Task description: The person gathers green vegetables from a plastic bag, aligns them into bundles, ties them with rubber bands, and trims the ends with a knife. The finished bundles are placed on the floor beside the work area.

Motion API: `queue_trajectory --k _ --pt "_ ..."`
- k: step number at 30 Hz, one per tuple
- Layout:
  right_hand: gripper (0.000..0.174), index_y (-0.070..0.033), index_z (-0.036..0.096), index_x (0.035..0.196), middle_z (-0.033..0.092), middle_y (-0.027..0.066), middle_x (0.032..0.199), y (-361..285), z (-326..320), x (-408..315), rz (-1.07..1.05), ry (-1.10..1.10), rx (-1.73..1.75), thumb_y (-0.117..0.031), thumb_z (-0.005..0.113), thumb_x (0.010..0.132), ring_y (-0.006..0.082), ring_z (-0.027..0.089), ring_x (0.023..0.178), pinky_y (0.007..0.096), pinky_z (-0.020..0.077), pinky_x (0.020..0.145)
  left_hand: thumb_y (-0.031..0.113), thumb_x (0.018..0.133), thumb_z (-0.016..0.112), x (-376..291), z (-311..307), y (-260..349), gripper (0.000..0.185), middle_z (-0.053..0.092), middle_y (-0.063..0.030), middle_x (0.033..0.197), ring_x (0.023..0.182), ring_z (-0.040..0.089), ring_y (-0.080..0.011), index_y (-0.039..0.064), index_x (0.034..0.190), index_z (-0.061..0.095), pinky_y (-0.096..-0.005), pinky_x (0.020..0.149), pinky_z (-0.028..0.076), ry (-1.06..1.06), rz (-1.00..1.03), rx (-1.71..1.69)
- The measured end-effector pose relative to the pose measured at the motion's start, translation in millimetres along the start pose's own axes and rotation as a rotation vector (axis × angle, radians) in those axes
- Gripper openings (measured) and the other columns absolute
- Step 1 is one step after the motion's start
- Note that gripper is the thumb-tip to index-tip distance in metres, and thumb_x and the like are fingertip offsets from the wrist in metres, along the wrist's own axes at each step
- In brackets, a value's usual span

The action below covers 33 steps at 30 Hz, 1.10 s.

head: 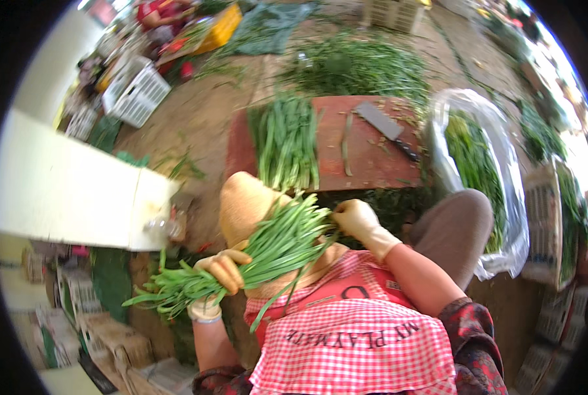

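Observation:
My left hand [222,274], in a pale glove, is closed around a bunch of long green leafy stalks [284,242], possibly garlic chives. The bunch lies slantwise over my lap, its pale ends pointing right. At those ends is my right hand [358,222], also gloved, with its fingers curled together; whether a stalk is pinched in them is unclear. Before me a low red board [331,168] carries a pile of similar stalks [286,143], one loose stalk [347,143] and a cleaver [380,121] with a black handle.
A clear plastic bag [514,197] with greens [474,168] stands right of the board. Loose greens [358,64] cover the floor behind it. White crates [141,94] stand at the far left, near another person [163,17]. A white block-like surface [76,182] juts in from the left.

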State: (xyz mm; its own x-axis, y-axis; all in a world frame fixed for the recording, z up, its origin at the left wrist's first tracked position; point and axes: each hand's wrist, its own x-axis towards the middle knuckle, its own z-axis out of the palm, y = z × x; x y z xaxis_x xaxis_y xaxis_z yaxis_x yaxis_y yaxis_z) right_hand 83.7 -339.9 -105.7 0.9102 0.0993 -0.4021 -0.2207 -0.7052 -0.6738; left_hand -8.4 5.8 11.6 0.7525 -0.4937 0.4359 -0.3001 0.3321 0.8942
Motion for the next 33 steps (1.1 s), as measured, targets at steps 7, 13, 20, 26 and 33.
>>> queue_trajectory --k 7,13,20,26,33 --pt "0.038 -0.011 0.074 0.120 0.074 0.0159 0.113 66 -22 -5 0.272 -0.349 -0.813 -0.024 0.064 0.085 0.0301 0.072 0.105 0.0396 0.0561 0.089 0.030 0.098 0.066 -16 0 9 0.033 0.069 -0.0105 0.080 0.122 0.058 -0.0363 0.006 0.075 0.068 -0.0556 0.122 0.022 -0.003 0.008 -0.038" --pt "0.030 -0.004 0.072 0.114 0.075 0.0099 0.100 26 -47 -27 -0.233 -0.099 -0.154 -0.028 0.063 0.098 0.0247 0.072 0.085 0.0362 0.0566 0.076 0.035 0.098 0.067 -31 5 -3 0.040 0.065 -0.0087 0.074 0.115 0.061 -0.0346 0.008 0.069 0.063 -0.0564 0.121 0.026 0.169 0.012 -0.057" --pt "0.020 0.000 0.070 0.115 0.071 0.0030 0.091 -23 -45 -72 -0.289 -0.237 0.367 -0.008 0.067 0.097 0.0075 0.063 0.077 0.0239 0.0534 0.072 0.028 0.094 0.073 -43 14 -16 0.031 0.061 -0.0052 0.073 0.112 0.060 -0.0296 0.011 0.072 0.059 -0.0489 0.115 0.036 0.283 0.059 -0.122" --pt "0.030 -0.004 0.069 0.123 0.066 -0.0011 0.086 -30 -45 -92 -0.412 -0.218 0.332 -0.004 0.070 0.093 0.0055 0.058 0.076 0.0226 0.0509 0.071 0.021 0.085 0.083 -47 21 -19 0.028 0.058 -0.0025 0.076 0.110 0.059 -0.0267 0.013 0.077 0.057 -0.0439 0.110 0.040 0.350 0.064 -0.136" --pt "0.028 -0.010 0.074 0.111 0.072 0.0130 0.092 -42 -30 -89 -0.851 0.048 -0.100 -0.012 0.075 0.084 0.0327 0.070 0.082 0.0388 0.0564 0.069 0.024 0.087 0.080 -43 22 -18 0.028 0.056 -0.0022 0.077 0.104 0.059 -0.0257 0.012 0.079 0.056 -0.0441 0.112 0.041 0.344 0.098 -0.092"
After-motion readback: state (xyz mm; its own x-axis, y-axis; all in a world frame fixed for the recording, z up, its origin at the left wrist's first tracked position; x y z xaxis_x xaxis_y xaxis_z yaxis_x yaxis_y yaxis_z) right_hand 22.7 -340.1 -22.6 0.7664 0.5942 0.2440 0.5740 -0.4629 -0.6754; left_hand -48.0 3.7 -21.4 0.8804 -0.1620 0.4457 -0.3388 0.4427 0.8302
